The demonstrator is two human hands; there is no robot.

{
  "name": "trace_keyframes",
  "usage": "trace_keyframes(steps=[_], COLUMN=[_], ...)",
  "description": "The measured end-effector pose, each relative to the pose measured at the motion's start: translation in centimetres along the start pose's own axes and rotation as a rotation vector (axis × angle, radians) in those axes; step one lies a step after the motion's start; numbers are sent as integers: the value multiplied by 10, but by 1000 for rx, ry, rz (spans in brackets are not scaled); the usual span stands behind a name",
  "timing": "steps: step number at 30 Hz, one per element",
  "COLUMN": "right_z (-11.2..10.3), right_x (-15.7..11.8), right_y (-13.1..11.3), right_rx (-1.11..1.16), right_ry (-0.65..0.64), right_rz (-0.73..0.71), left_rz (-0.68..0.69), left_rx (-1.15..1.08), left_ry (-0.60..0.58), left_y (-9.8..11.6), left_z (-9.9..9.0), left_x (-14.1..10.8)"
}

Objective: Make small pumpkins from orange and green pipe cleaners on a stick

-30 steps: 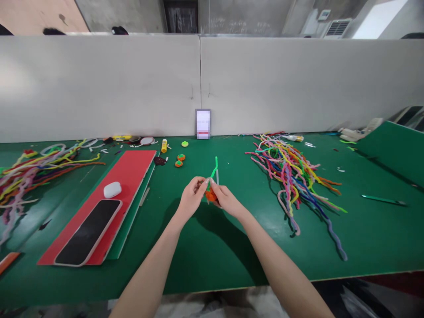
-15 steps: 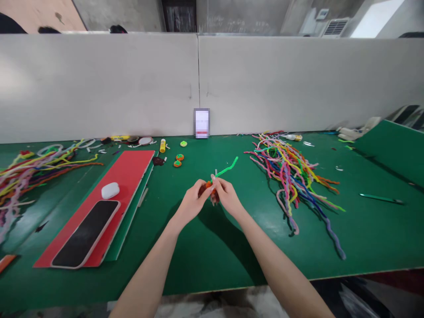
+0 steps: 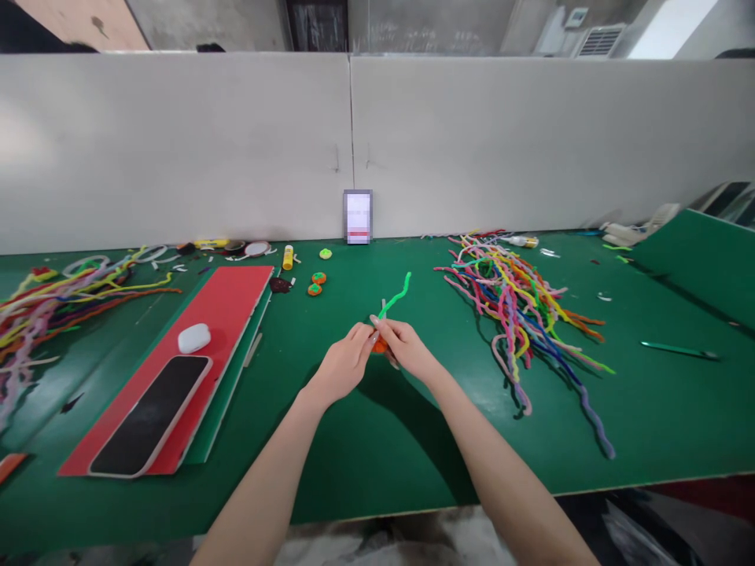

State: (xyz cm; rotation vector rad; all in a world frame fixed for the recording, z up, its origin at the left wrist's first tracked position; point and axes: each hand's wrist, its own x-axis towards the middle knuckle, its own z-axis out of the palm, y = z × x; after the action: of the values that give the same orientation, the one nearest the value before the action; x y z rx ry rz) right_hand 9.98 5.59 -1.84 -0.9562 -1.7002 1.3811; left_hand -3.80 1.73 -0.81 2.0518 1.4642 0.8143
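Note:
Near the middle of the table, my left hand (image 3: pixel 345 362) and my right hand (image 3: pixel 408 350) meet, fingertips pinched together. Between them is an orange pipe-cleaner piece (image 3: pixel 381 344), mostly covered by the fingers. A green pipe cleaner (image 3: pixel 396 297) sticks up from the pinch and bends off to the upper right. My right thumb and forefinger close at its base, while my left fingers wrap the orange piece's left side. Two small orange pipe-cleaner rounds with green tops (image 3: pixel 318 278) lie beyond my left hand, and a pale green round (image 3: pixel 325 254) sits farther back.
Loose pipe cleaners (image 3: pixel 513 299) are heaped at right, with another bundle (image 3: pixel 53 306) at far left. A red board (image 3: pixel 224 314) carries a phone (image 3: pixel 150 417) and a white case (image 3: pixel 194 338). A glue stick (image 3: pixel 288 258), a green pen (image 3: pixel 678 350) and an upright device (image 3: pixel 358 216) also rest on the table.
The green pipe cleaner has swung a little left and stands steeper. My fingers have shifted around the orange piece, which now shows below my right fingertips.

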Motion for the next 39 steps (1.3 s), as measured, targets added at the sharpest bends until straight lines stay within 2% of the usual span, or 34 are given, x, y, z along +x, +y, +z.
trace_keyframes(steps=[3, 6, 8, 11, 14, 19, 21, 25, 30, 35, 37, 39], right_z=[-1, 2, 5, 4, 1, 1, 2, 3, 5, 10, 12, 13], right_x=[0, 2, 4, 6, 6, 3, 3, 3, 3, 7, 8, 8], right_y=[3, 7, 9, 9, 8, 6, 7, 8, 8, 19, 27, 33], right_rx=[26, 83, 158, 324, 441, 471, 474, 418, 423, 378, 297, 233], right_ry=[-45, 11, 22, -40, -63, -160, -181, -115, -73, -1, 43, 103], right_rz=[42, 121, 180, 251, 332, 447, 435, 401, 395, 333, 252, 154], left_rz=[-4, -36, -77, -109, -63, 14, 18, -11, -90, -70, -27, 9], left_rx=[11, 41, 68, 82, 89, 173, 224, 287, 213, -66, -258, -409], left_ry=[10, 40, 51, 81, 89, 20, 11, 21, 103, 202, 146, 37], left_y=[0, -3, -5, -7, -7, -6, -6, -10, -13, -7, -2, 3], left_z=[3, 7, 8, 8, 7, 6, 6, 6, 8, 7, 6, 4], left_x=[0, 1, 2, 3, 2, 2, 3, 4, 5, 6, 5, 3])
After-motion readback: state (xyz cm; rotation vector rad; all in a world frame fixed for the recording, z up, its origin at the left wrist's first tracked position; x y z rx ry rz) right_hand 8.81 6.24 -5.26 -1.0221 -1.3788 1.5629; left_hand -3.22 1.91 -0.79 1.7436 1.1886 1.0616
